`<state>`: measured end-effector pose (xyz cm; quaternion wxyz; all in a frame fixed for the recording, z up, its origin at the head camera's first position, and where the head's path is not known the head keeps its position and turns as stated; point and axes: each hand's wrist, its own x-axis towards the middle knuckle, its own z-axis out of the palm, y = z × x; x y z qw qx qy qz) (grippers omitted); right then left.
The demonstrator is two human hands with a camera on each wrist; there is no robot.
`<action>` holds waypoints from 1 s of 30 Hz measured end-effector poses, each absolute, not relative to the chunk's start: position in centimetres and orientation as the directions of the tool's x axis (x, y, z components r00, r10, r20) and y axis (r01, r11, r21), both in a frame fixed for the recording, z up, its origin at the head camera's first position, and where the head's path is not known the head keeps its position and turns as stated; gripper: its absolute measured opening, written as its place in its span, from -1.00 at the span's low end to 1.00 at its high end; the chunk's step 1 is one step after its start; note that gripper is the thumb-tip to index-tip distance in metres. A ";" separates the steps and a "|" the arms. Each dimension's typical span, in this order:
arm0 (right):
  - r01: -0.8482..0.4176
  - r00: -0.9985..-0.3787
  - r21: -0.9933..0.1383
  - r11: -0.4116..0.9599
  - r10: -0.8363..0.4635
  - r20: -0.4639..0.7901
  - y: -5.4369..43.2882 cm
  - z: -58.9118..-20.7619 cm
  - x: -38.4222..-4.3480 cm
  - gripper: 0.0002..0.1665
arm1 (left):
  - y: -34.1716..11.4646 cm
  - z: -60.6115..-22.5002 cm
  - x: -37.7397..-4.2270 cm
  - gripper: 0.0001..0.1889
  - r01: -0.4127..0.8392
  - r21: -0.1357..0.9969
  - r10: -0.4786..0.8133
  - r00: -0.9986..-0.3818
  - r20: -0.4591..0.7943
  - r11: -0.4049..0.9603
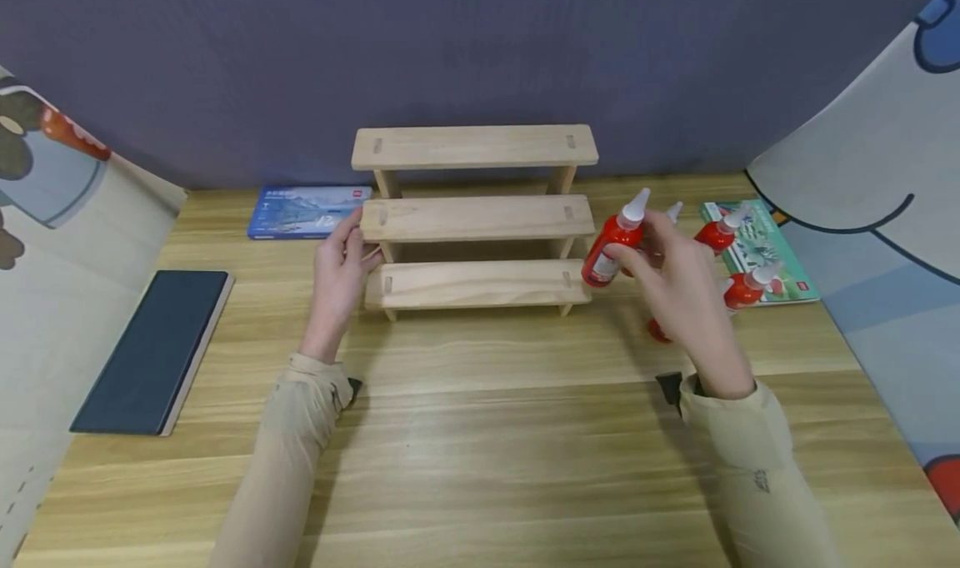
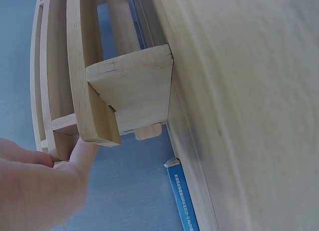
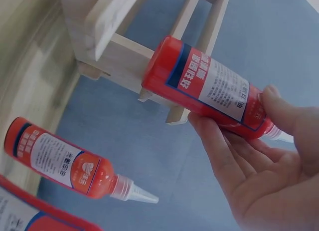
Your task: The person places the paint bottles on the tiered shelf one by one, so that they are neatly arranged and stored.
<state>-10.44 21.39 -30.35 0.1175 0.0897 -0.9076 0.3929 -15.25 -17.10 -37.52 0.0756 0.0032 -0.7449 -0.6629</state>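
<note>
A red bottle (image 1: 617, 247) with a white label and a clear pointed cap is in the right hand (image 1: 686, 289), at the right end of the wooden stand (image 1: 480, 218). The bottle is about upright, its cap uppermost; whether it touches the stand cannot be told. Thumb and fingers pinch it around the upper part, just below the cap, leaving the label mostly uncovered in the right wrist view.

The stand has three steps rising toward the back. At its left side, the left hand (image 1: 341, 263) pinches the end of the middle step (image 1: 476, 218) between thumb and fingers, near the end of the bottom step (image 1: 480, 284).

To the right of the stand, around and behind the right hand, are more red bottles (image 1: 745, 289) with the same pointed caps, some partly hidden by the hand. Beyond them, a green book (image 1: 765, 247) lies flat on the wooden table (image 1: 487, 434). A blue box (image 1: 307, 212) lies behind the left hand, beside the stand, and a dark notebook (image 1: 153, 351) lies farther left, near the table's edge. A blue-grey panel (image 1: 465, 51) rises behind, and pale cartoon-printed panels (image 1: 67, 301) flank the table. Both arms wear beige sleeves (image 1: 277, 451).
</note>
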 end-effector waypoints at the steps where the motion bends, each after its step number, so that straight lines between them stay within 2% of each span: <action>1: -0.257 -0.955 -0.693 0.673 -0.068 0.288 21.3 -30.3 -10.6 -0.46 | -17.1 -37.5 -15.3 -0.49 0.094 0.988 -0.105 -0.989 0.107 0.121; 8: -0.279 -0.941 -0.670 0.688 -0.054 0.335 20.8 -29.9 -11.4 -0.45 | -16.9 -37.5 -15.2 -0.49 0.084 0.990 -0.111 -0.989 0.097 0.113; 22: -0.288 -0.938 -0.724 0.627 -0.031 0.346 19.6 -29.2 -13.8 -0.40 | -17.0 -37.8 -15.3 -0.49 0.096 0.989 -0.105 -0.989 0.109 0.115; 30: -0.278 -0.937 -0.744 0.608 0.000 0.350 19.0 -28.7 -14.6 -0.44 | -17.1 -37.7 -15.3 -0.49 0.110 0.988 -0.106 -0.987 0.122 0.112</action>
